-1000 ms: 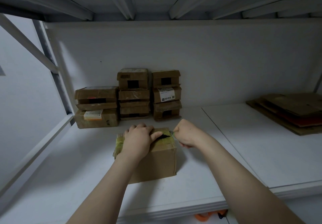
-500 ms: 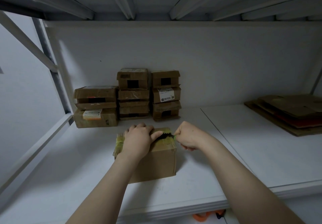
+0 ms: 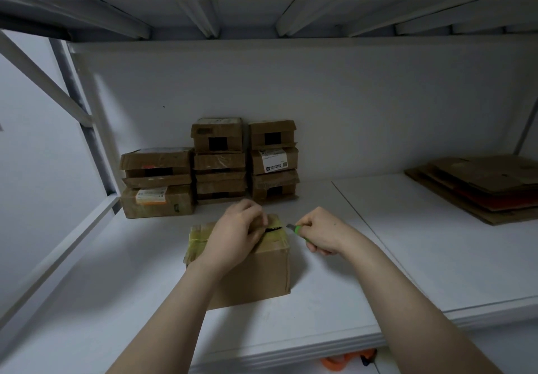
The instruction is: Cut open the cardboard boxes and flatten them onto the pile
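Box [image 3: 256, 274] on shelf [image 3: 407, 257]: left hand [image 3: 235, 236] fingers curled over its taped top; right hand [image 3: 321, 235] fingers wrapped around green cutter [image 3: 297, 230], blade at far-right top edge.

You are working in dim, cool, flat light. The underside of the upper shelf [image 3: 262, 18] is dark, and a soft shadow lies right of the box [image 3: 256, 274]. Your wide lens bends straight lines near the edges.
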